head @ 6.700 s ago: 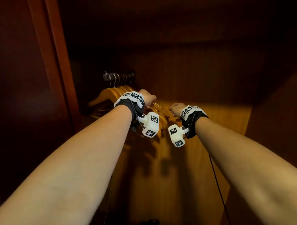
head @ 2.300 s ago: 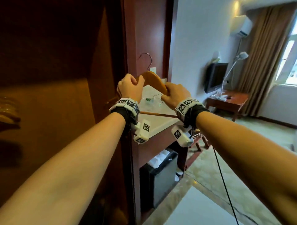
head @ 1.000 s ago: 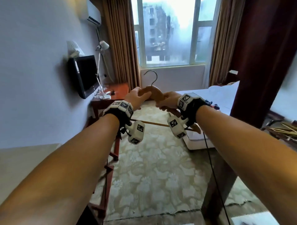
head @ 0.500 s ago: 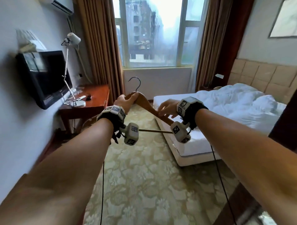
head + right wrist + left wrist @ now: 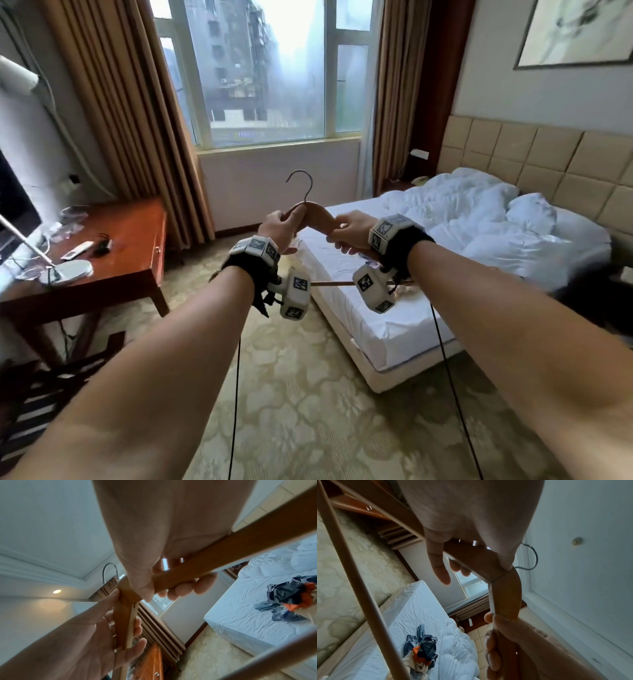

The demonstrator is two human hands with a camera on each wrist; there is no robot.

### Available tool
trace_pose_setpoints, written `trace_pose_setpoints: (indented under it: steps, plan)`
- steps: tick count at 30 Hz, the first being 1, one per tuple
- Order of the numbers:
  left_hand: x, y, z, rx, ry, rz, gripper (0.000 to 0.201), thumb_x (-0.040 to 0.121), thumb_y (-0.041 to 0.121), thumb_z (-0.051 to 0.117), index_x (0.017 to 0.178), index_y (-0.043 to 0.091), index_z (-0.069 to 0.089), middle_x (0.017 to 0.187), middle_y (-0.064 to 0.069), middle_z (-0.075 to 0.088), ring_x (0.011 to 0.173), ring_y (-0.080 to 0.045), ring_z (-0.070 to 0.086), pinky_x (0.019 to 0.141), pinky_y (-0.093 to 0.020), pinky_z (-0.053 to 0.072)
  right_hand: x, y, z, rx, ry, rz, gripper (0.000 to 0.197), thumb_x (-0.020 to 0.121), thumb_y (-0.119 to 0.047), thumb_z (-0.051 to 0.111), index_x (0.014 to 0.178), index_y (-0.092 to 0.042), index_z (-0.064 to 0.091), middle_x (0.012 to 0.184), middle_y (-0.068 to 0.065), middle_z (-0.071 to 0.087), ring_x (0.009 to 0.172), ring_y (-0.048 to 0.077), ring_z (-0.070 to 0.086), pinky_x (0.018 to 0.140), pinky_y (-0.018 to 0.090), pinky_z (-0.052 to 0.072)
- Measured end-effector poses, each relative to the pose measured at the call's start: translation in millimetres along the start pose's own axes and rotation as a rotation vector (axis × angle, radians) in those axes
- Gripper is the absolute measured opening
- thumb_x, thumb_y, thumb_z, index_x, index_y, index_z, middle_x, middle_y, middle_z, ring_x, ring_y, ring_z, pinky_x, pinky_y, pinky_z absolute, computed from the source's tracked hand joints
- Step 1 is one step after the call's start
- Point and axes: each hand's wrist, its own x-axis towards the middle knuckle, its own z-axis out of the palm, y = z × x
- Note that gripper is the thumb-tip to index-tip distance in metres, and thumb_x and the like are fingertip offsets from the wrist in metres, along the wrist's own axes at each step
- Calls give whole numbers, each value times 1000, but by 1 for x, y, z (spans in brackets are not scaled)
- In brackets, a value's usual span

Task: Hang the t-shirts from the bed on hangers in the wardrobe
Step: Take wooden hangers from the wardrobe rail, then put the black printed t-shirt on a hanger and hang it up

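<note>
Reddish wooden worktop (image 5: 113, 246) sits at far left, carrying a white lamp base (image 5: 66, 270) and a remote. At centre, both hands hold one curved brown wooden hanger with a metal hook (image 5: 317, 216) out in front, hook pointing up. The left hand (image 5: 281, 228) curls its fingers (image 5: 440, 566) around the left shoulder beside the hook; the right hand (image 5: 352, 233) wraps the right shoulder, likely to keep the hanger level and both ends free for a neckline. To the right stands the white-sheeted bed (image 5: 394, 308). The dark blue and orange t-shirts (image 5: 421, 649) lie crumpled on it, visible only in the wrist views, not yet touched.
</note>
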Motion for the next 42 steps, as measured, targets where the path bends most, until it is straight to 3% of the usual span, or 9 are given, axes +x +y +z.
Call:
trace_pose_setpoints:
  steps: [4,10,16,21,24,27,32,37,42]
  plan:
    - [87,-14,49,-65,-115,-5,30,94,43,60,92,13,59,87,-6,60,88,-21,61,67,-44,61,72,54,-23,-22,76,24,8,88,-18,69,93,-14,64,69,4,62,54,14,55,52,23,45]
    - [220,-19,140,48,-214,40,28,95,36,60,100,9,65,84,-4,56,83,-20,60,75,-49,60,188,150,-66,-80,185,91,10,84,-27,71,81,-20,63,68,-4,65,59,9,59,62,24,45]
    - [329,-3,219,159,-326,146,18,91,29,65,95,11,67,74,-1,58,77,-18,58,75,-38,57,284,212,-114,127,171,228,15,83,-1,60,75,-12,55,60,4,55,49,17,49,46,23,40]
    - [424,-12,269,260,-327,209,39,73,43,60,95,13,70,89,-8,69,77,-23,64,73,-32,53,359,269,-143,162,223,356,19,89,-10,61,71,-14,60,64,3,55,56,16,48,53,23,39]
    - [484,-28,295,204,-377,105,19,88,22,63,102,9,67,99,-14,66,88,-32,68,72,-47,60,406,308,-150,189,278,446,23,88,-17,65,67,-17,57,62,2,53,53,16,46,52,27,35]
    - [549,-54,325,182,-507,-9,10,94,16,56,95,10,64,95,-13,65,77,-23,63,67,-38,57,452,344,-151,272,404,558,27,85,-23,70,63,-17,55,56,2,51,50,19,46,52,30,38]
    - [642,-87,372,203,-685,-162,12,95,18,54,92,10,62,91,-9,67,79,-24,62,74,-37,54,521,401,-154,387,647,629,20,86,-23,72,71,-22,58,66,3,59,70,29,62,78,49,58]
    - [710,-99,425,260,-795,-195,11,95,17,54,95,9,61,92,-9,66,76,-22,62,76,-38,55,564,447,-170,318,745,706,20,87,-19,67,72,-25,56,67,2,60,62,22,56,70,43,54]
    - [746,-113,490,360,-977,-256,10,95,17,55,89,9,58,91,-12,63,68,-22,57,59,-28,45,585,495,-182,299,736,817,9,88,-18,66,82,-22,61,71,-1,59,71,21,56,71,32,47]
